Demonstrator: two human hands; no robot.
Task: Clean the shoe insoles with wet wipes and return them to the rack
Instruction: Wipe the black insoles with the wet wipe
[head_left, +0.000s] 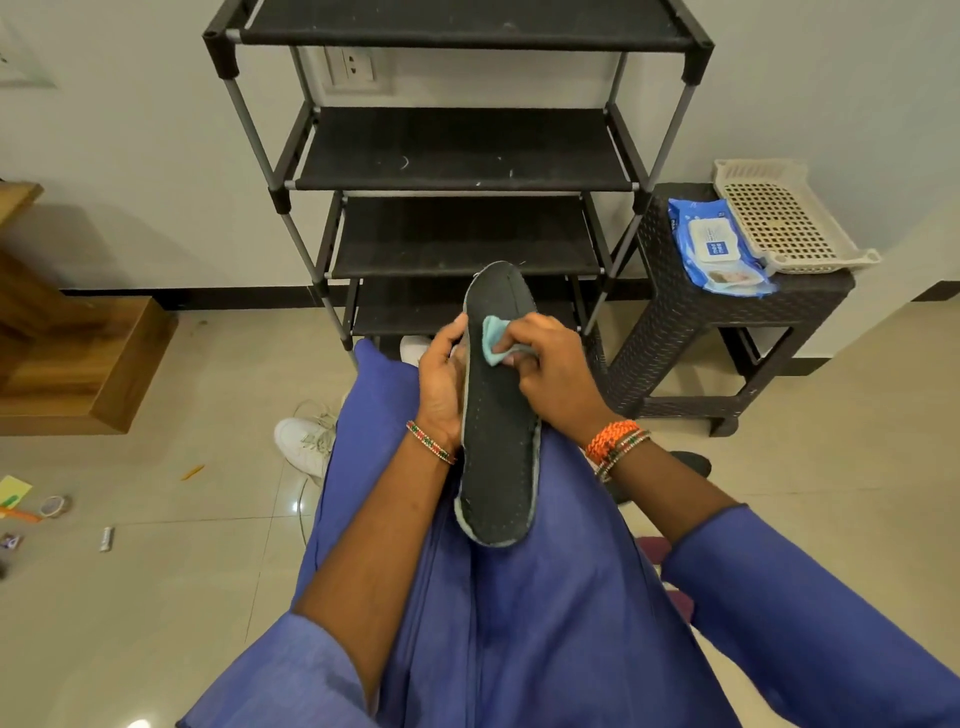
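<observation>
Item in hand: one insole (498, 426), dark, dotted, lying lengthwise on my lap, toe end pointing far toward the rack (457, 150).

Left hand (441, 379): fingers curled round the insole's left edge near the toe half, holding it steady.

Right hand (556, 379): fingertips pinch a crumpled pale blue wipe (493, 340) and press it on the insole's upper face, toward the far end.

Progress, as I judge it: wiping under way on this insole; only the toe half is under the wipe, and I cannot tell how clean the heel half is. All four shelves I can see hold no insoles, so nothing has been returned. Whether more insoles wait their turn, I cannot tell.

Supplies: wipes pack (714, 244), blue, on a dark woven stool (691, 332) at right, just beside the rack. A beige basket (784, 218) sits on the same stool, touching the pack.

Floor, near left: white shoe (304, 441) beside my knee; a second white shape shows just past the lap, under the rack. Far left: wooden furniture (67, 364). Small litter, a tape roll (54, 505) and paper scraps, at left edge.

Obstruction: none between lap and shelves that I see; the lower shelves are close ahead. The shoe by my leg could be kicked on rising.
</observation>
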